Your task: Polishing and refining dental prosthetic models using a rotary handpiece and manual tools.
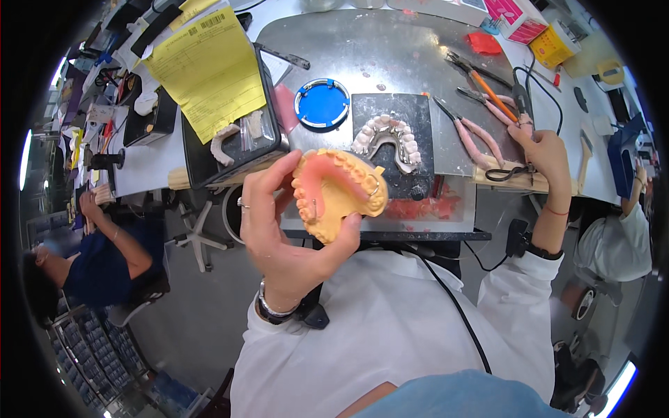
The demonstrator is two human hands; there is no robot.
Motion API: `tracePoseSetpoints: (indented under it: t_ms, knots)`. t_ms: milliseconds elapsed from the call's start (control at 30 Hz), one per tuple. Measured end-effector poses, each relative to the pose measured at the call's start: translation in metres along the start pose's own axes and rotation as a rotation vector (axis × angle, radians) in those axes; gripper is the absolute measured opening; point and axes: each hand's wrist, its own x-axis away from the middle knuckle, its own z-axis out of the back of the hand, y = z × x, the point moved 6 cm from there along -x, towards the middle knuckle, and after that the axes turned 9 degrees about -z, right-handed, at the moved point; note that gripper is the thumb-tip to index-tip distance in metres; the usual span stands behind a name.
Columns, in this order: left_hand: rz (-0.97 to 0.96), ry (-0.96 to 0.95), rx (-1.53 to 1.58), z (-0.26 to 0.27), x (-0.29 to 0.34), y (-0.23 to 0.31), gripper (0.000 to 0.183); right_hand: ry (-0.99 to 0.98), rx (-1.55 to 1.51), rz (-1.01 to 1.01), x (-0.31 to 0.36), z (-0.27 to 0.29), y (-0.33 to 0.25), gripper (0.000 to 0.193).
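Observation:
My left hand [282, 240] grips a yellow plaster dental model [333, 216], thumb on its near edge and fingers behind. Pink wax [322, 177] lines the inside of its tooth arch, and small metal clasps show on it. My right hand [545, 157] is at the bench's right front edge among the tools, its fingers bent at the handle ends; what they grip is hidden. Close by lie pink-handled pliers [475, 139], orange-handled pliers [491, 87] and dark-looped scissors [509, 173]. A metal denture framework with white teeth [387, 143] rests on a dark square block [418, 115].
A round blue-topped dish [322, 104] stands left of the block. Further left, a yellow paper slip [209, 73] lies over a black tray [202, 174]. Pink scraps fill an open drawer [425, 226] below the bench edge. A black cord [557, 104] loops at right. Other people sit at both sides.

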Motion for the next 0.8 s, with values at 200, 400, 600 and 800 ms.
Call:
tracePoseSetpoints:
  t_ms: [200,400,600,800]
  knots:
    - [-0.029,0.087,-0.12,-0.015,0.003,0.008,0.068,0.35,-0.255,0.269,0.07,0.031,-0.059,0.039]
    - [-0.229,0.219,-0.186,-0.018,0.001,0.029,0.063,-0.04,-0.564,1.063,0.152,0.008,-0.162,0.059]
    - [-0.2,0.136,-0.253,-0.027,-0.004,0.027,0.071,-0.125,-0.529,1.18,0.151,-0.01,-0.18,0.06]
    - [-0.16,0.172,-0.243,-0.041,-0.008,0.015,0.068,0.204,-0.523,1.083,0.12,0.004,-0.167,0.041]
